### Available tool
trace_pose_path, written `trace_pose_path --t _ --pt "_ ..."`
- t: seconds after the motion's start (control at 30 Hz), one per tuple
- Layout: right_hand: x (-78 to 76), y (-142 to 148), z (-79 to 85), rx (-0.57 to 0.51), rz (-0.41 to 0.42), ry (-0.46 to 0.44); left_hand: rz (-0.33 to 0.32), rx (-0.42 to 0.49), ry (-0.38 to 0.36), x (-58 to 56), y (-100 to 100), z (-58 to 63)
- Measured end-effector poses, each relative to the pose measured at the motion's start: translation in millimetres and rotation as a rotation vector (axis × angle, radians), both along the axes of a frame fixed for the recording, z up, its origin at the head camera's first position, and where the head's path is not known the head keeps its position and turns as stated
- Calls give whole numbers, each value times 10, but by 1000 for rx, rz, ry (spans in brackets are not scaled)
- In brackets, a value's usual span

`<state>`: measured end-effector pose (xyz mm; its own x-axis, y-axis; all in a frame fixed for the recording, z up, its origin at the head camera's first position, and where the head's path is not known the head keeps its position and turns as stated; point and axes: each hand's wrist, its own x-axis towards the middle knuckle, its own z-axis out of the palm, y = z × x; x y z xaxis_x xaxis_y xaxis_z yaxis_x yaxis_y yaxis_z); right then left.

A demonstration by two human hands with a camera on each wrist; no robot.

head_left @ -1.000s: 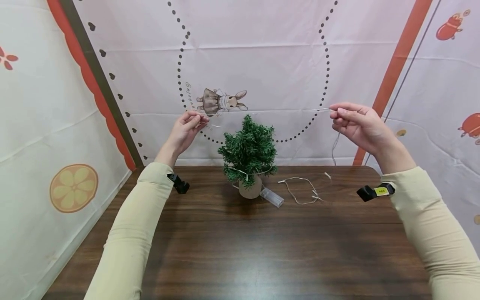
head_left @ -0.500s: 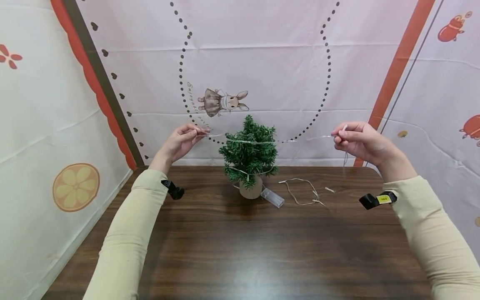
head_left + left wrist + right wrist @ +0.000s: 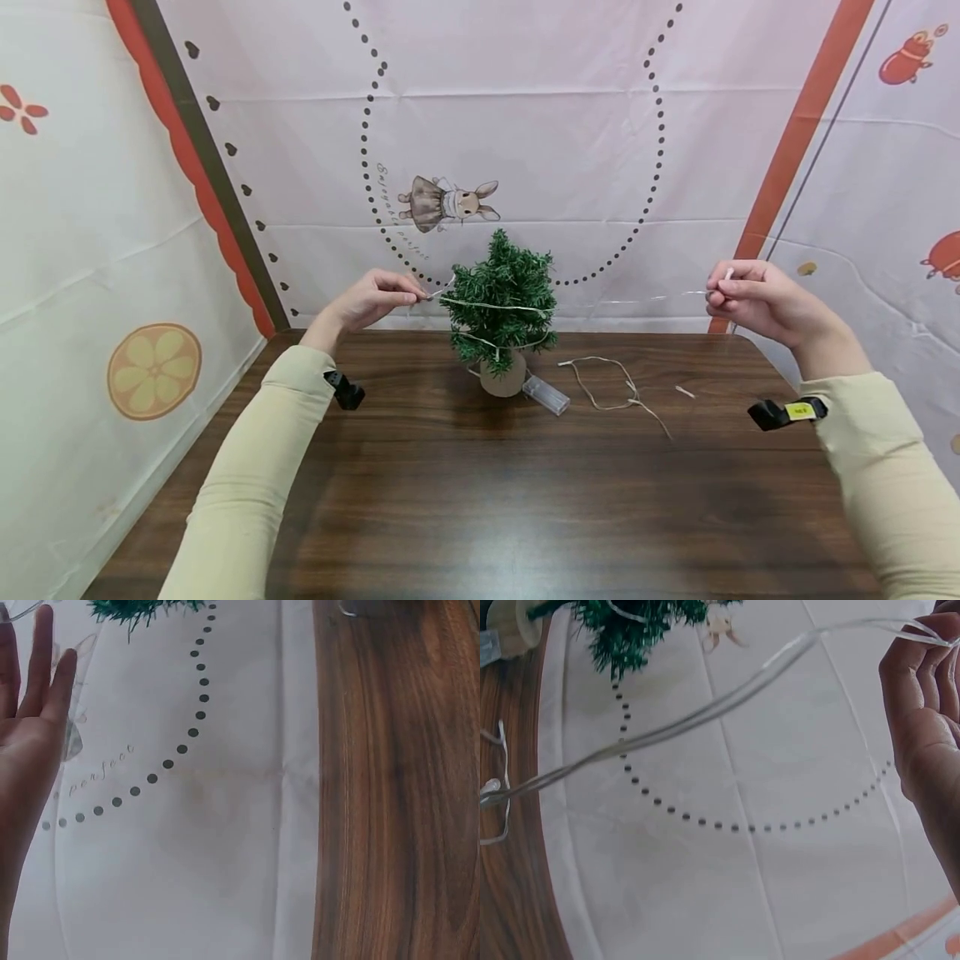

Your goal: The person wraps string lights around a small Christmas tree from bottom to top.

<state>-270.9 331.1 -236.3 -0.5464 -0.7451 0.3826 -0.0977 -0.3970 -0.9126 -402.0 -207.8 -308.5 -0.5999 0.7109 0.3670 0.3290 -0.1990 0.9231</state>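
A small green artificial Christmas tree [image 3: 501,287] stands upright on a round pale base [image 3: 503,377]. A thin string of lights [image 3: 487,306] crosses its middle, and a lower turn of it circles the bottom branches. At the tree's left side my left hand [image 3: 378,298] pinches the string between thumb and fingertips. Well out to the right, my right hand [image 3: 761,302] pinches another stretch, drawn nearly straight from the tree. In the right wrist view the light string [image 3: 727,701] hangs down from the right hand [image 3: 930,712] toward the table.
A clear battery box [image 3: 546,396] lies against the tree's base. Right of it, a loose loop of the string [image 3: 600,407] and a small white bulb end [image 3: 685,392] rest on the brown wooden table [image 3: 480,500]. Printed cloth [image 3: 525,150] hangs behind the table.
Both hands have come down from the level of the treetop, bringing the string across the tree's middle. The right hand has also moved outward to the right; the left is closer to the branches.
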Motion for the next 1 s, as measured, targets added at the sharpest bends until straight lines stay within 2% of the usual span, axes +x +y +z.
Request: trace_pose_path --t 0.2,0.3,0.47,0.63,0.77,1.0 --pt "25 206 -79 7 -19 19 15 -214 94 65 122 -5" --pt "23 303 -122 -27 -6 15 51 -270 141 83 201 2" --pt "-4 447 -189 -88 12 -9 111 -292 210 137 343 25" --pt "5 606 -230 -184 -23 -56 205 -322 269 204 512 7" --pt "18 684 -221 -228 -76 -99 283 -323 281 252 609 11" --pt "36 733 -169 -276 -117 -171 327 -293 267 266 679 -78"
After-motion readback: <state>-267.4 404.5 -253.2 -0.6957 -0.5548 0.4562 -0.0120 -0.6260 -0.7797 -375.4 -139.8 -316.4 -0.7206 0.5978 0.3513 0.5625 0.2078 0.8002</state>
